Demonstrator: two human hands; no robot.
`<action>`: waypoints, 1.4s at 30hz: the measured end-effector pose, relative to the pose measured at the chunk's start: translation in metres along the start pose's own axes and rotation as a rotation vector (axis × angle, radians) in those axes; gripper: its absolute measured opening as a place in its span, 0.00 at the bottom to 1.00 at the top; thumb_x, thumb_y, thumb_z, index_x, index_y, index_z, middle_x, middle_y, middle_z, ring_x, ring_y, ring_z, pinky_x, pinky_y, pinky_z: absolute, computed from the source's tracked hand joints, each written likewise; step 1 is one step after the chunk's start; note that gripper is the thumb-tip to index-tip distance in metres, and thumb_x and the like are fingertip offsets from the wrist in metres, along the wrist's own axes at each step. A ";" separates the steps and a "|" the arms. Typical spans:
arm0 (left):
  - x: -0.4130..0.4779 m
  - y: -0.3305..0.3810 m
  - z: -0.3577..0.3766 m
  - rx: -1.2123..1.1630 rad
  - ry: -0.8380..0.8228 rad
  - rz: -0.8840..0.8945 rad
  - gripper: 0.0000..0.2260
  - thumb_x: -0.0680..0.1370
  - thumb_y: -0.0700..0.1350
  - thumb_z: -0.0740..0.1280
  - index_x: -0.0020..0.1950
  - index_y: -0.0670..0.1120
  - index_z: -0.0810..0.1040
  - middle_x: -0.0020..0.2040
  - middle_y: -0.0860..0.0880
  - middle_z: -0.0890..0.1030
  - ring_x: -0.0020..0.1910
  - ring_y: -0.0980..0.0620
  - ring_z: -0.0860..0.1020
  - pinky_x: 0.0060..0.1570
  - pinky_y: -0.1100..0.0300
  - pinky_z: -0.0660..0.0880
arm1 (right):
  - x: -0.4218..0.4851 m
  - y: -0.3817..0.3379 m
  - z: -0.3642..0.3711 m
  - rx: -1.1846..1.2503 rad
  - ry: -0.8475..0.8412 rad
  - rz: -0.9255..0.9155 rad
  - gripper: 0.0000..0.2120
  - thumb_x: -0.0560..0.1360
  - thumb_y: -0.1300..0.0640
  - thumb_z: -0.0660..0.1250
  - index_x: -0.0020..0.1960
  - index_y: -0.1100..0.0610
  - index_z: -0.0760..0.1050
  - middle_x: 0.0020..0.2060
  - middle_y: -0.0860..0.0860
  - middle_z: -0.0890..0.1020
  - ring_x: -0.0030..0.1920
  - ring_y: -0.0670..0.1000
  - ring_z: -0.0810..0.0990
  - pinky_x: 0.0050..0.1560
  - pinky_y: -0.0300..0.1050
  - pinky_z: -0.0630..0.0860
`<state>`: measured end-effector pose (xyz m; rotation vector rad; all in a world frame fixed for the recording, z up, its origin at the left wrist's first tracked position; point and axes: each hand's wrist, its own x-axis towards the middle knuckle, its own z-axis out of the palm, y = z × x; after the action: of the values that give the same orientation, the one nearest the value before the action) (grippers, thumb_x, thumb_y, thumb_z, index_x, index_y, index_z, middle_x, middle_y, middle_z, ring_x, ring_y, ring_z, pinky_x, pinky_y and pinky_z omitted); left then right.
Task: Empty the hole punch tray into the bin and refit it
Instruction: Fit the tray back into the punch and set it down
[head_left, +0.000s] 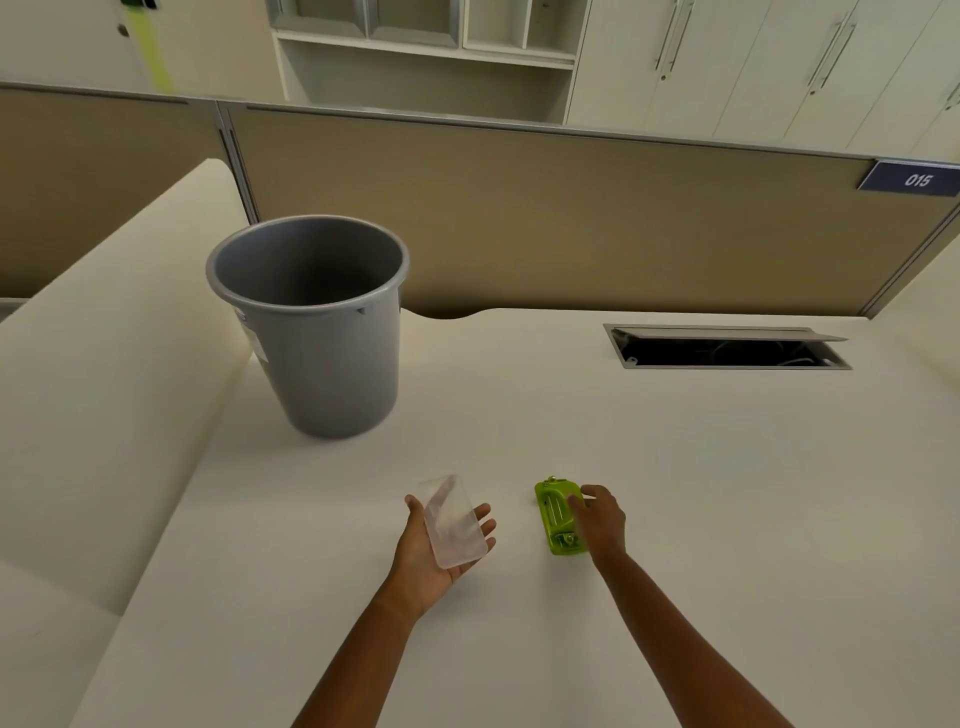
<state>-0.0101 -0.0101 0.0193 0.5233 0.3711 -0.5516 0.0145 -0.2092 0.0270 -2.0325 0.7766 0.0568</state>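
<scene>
A clear plastic tray (453, 522) lies across the upturned palm of my left hand (431, 558), a little above the desk, fingers curled lightly under it. To its right a lime-green hole punch (555, 514) rests on the desk with its underside up and metal parts showing. My right hand (600, 519) grips the punch from its right side, fingers over its edge. A grey plastic bin (311, 322) stands upright on the desk at the far left, well beyond the tray; I cannot see anything inside it.
The white desk (675, 467) spans the view. An open cable hatch (727, 349) is set into it at the back right. A tan partition (571, 218) with a "015" sign runs along the back. A raised white ledge (119, 364) borders the left.
</scene>
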 end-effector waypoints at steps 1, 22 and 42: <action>0.000 0.000 0.000 0.004 -0.004 -0.010 0.27 0.79 0.62 0.43 0.73 0.52 0.61 0.52 0.38 0.77 0.53 0.38 0.75 0.37 0.49 0.81 | 0.002 0.000 0.000 0.026 0.004 0.016 0.18 0.76 0.60 0.62 0.64 0.65 0.71 0.62 0.62 0.76 0.62 0.60 0.74 0.61 0.49 0.71; 0.003 -0.009 0.009 0.074 0.024 -0.006 0.24 0.81 0.57 0.45 0.63 0.46 0.73 0.45 0.43 0.83 0.45 0.45 0.79 0.34 0.57 0.81 | -0.071 -0.045 0.008 0.530 -0.461 -0.001 0.12 0.74 0.71 0.60 0.56 0.70 0.75 0.44 0.61 0.79 0.39 0.54 0.79 0.38 0.43 0.78; 0.007 -0.016 0.005 0.182 0.051 0.043 0.24 0.81 0.57 0.45 0.53 0.48 0.77 0.39 0.47 0.86 0.35 0.50 0.84 0.32 0.59 0.79 | -0.083 -0.039 0.013 0.513 -0.454 -0.030 0.13 0.74 0.70 0.62 0.58 0.69 0.75 0.44 0.65 0.78 0.47 0.58 0.78 0.45 0.47 0.79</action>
<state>-0.0129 -0.0269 0.0144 0.7199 0.3592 -0.5343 -0.0278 -0.1428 0.0761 -1.4655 0.4170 0.2648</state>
